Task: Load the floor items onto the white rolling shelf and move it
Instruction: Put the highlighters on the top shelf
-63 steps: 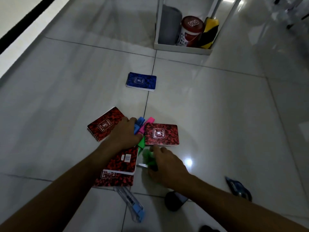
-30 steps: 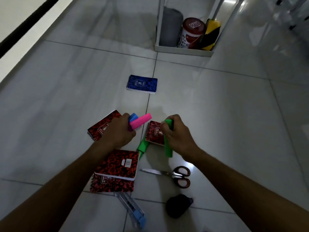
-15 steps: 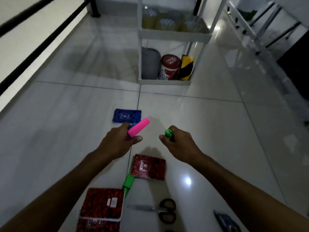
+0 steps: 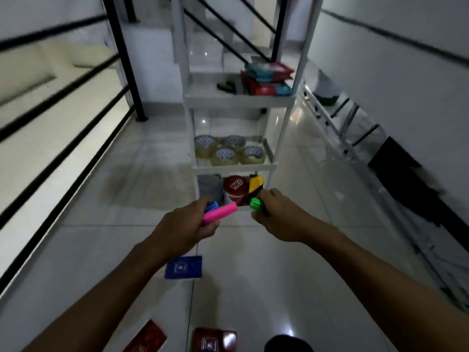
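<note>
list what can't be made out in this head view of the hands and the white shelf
- Blue marker: mostly hidden behind the left hand and pink marker.
- Green marker: body covered by the right hand.
- Red notebooks: cut off by the bottom edge.
- White shelf: top-tier items blurred; wheels hidden behind the hands.

**Highlighters in both hands, shelf ahead**

We hold a pink highlighter point(image 4: 220, 212) and a blue one point(image 4: 212, 206) in our left hand point(image 4: 185, 226), a green highlighter point(image 4: 255, 204) in our right hand point(image 4: 276, 214). The white rolling shelf point(image 4: 238, 100) stands ahead, tape rolls point(image 4: 229, 149) on its middle tier. A blue notebook point(image 4: 184, 267) lies on the floor below our left wrist; two red notebooks point(image 4: 214, 340) lie nearer us.
</note>
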The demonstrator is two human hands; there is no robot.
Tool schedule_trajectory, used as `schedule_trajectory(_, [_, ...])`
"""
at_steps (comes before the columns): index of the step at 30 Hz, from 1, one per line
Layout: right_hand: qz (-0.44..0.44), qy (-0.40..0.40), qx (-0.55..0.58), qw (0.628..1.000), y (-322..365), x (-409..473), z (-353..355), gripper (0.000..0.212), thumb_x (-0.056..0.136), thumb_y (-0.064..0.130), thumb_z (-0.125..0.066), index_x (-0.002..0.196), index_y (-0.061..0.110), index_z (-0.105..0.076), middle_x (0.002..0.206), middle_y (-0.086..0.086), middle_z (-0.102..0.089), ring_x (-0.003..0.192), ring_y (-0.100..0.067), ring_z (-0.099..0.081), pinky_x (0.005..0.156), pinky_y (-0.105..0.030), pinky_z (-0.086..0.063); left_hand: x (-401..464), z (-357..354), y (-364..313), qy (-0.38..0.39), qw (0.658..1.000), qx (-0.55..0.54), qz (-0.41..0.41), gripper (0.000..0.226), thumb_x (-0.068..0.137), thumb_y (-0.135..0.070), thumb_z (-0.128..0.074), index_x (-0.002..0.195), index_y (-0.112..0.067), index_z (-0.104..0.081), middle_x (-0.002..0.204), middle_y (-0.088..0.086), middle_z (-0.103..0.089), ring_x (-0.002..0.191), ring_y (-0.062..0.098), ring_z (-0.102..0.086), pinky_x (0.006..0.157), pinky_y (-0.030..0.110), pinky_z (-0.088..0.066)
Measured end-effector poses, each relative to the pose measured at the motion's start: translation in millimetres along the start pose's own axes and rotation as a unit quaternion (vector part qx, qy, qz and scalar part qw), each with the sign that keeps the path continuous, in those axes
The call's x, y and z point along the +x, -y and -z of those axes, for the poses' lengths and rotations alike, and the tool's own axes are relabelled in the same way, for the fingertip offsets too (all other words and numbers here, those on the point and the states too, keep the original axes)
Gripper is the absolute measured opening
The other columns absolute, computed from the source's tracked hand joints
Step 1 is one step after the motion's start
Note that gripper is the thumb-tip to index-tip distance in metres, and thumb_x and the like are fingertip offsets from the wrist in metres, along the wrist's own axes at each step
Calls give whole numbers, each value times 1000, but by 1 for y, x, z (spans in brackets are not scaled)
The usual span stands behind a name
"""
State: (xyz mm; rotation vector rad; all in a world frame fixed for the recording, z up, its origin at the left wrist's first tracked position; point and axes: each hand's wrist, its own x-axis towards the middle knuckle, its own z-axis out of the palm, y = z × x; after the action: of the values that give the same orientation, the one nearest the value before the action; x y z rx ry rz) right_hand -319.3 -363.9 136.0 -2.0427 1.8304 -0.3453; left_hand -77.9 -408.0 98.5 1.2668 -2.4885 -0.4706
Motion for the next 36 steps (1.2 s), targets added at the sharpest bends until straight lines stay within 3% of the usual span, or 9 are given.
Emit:
schedule_trajectory(5, [47, -57, -50, 996, 17, 8, 82, 36, 86, 29, -70, 117, 17, -57, 111, -3, -52, 95, -17, -50, 75, -24, -36, 34, 61, -36, -31, 997, 57, -50, 44, 88, -53, -54, 122, -29, -41, 99, -9, -62, 66, -2, -50, 54, 9, -31])
schedule_trajectory(9, [93, -92, -60, 990, 23, 42, 139, 38, 84, 29, -72, 119, 20, -60, 108, 3, -52, 92, -10, -48, 70, -16, -37, 80, 111, -51, -76, 994, 76, -30, 43, 86, -63, -50, 114, -32, -40, 92, -13, -56, 66, 1, -47, 54, 19, -30])
schedule_trajectory(14, [130, -125, -23, 983, 38, 111, 210, 35, 86, 26, -70, 119, 22, -59, 115, 2, -60, 102, -12, -53, 86, -23, -45, 154, 175, -59, -102, 994, 15, -24, 58, 82, -72, -34, 121, -31, -42, 83, -16, -50, 66, 0, -51, 54, 20, -33])
schedule_trajectory(20, [180, -136, 14, 974, 71, 165, 314, 34, 88, 33, -64, 121, 25, -57, 104, 9, -55, 94, -7, -52, 76, -19, -42, 227, 267, -84, -109, 992, -14, -67, 39, 90, -67, -35, 114, -37, -41, 82, -14, -53, 69, 1, -53, 55, 19, -35])
schedule_trajectory(25, [184, -123, 13, 975, 78, 205, 400, 44, 95, 25, -57, 136, 17, -45, 103, -1, -57, 85, -10, -55, 73, -26, -47, 283, 326, -102, -111, 991, -31, -70, 47, 91, -62, -35, 124, -29, -42, 87, -13, -52, 71, 4, -52, 60, 21, -37])
schedule_trajectory(28, [154, -106, -3, 982, 70, 232, 436, 59, 94, 18, -55, 148, 15, -30, 127, -12, -44, 92, -15, -52, 69, -24, -45, 316, 346, -109, -114, 991, 3, -73, 47, 92, -53, -49, 131, -29, -41, 95, -18, -48, 81, 0, -51, 67, 22, -36])
schedule_trajectory(30, [131, -106, -3, 986, 64, 251, 452, 63, 94, 18, -57, 150, 17, -28, 138, -15, -34, 98, -16, -48, 70, -22, -42, 337, 354, -113, -124, 990, 21, -68, 46, 92, -47, -54, 131, -27, -42, 101, -12, -49, 84, 4, -51, 73, 27, -38])
schedule_trajectory(33, [125, -83, 32, 988, 61, 277, 462, 59, 94, 17, -59, 148, 14, -34, 123, -16, -50, 91, -20, -56, 69, -26, -49, 361, 361, -112, -140, 989, 34, -40, 44, 91, -44, -58, 128, -26, -44, 105, -5, -53, 87, 13, -52, 76, 32, -40])
schedule_trajectory(36, [122, -76, 15, 990, 60, 301, 464, 61, 92, 19, -62, 147, 9, -36, 119, -16, -57, 97, -23, -58, 86, -34, -52, 379, 363, -109, -116, 991, 66, -17, 43, 90, -43, -59, 126, -26, -45, 108, -3, -56, 90, 15, -52, 78, 34, -40])
